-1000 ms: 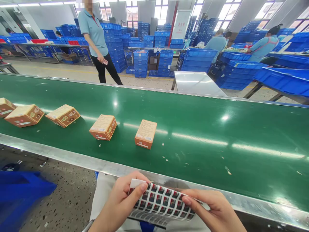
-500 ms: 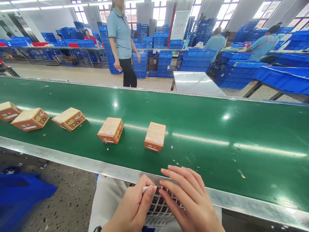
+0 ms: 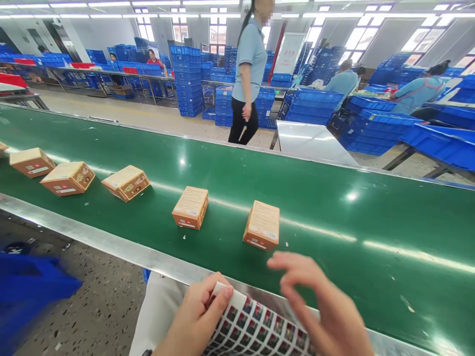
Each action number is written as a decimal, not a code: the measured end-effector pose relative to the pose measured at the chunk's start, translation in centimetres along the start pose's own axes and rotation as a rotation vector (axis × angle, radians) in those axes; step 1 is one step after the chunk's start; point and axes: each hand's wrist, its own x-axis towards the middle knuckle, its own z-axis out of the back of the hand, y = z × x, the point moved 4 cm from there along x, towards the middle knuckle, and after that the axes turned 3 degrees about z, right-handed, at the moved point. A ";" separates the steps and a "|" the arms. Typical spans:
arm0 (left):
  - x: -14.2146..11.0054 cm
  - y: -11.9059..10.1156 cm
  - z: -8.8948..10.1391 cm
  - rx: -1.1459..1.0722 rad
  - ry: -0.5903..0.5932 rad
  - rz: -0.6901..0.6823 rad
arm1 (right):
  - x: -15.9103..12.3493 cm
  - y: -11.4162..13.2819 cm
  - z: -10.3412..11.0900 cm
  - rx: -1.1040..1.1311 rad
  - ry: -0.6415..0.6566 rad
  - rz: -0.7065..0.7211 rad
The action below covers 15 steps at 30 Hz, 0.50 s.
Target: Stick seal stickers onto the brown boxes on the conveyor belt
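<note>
My left hand pinches the upper left corner of a sheet of stickers, white with rows of small dark pictures. The sheet curves down over my lap in front of the belt's near edge. My right hand is raised over that edge, right of the sheet. Its fingers are apart and slightly blurred, and I see nothing held in them. Just beyond its fingertips lies a brown and cream carton on the green conveyor belt. Another carton rests to its left.
Farther left on the belt sit more cartons, among them a tilted one. A metal rail borders the belt's near side. Across it a person in a light blue shirt walks by a steel table. Stacked blue crates stand behind.
The cartons have shifted right in view. My right hand has moved right, away from the sheet, whose printed face now shows more. The person across the belt has walked right.
</note>
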 end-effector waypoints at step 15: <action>0.7 1.5 -2.5 0.272 0.263 -0.542 | 2.9 -9.4 -2.6 0.306 0.166 -0.556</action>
